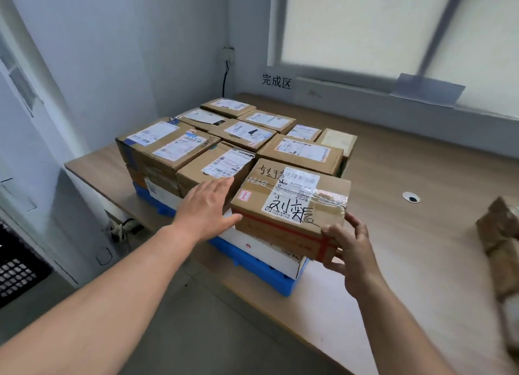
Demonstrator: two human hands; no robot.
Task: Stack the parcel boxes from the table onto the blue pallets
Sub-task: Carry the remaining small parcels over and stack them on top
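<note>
The right hand [351, 248] is gripping the box [292, 206] at its near corner, the left hand [207, 206] pressing flat on its side; seemingly overhanging the white box [264, 251], it risks tipping off the pallet [283, 286].

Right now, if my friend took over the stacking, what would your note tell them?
Left hand: open, flat against the left side of the front box.
Right hand: fingers grip its near right corner.
It sits on a white box on the blue pallet.
Done: many boxes stacked.
Left: settle this one, then bring the parcels at the right edge of the table.
</note>
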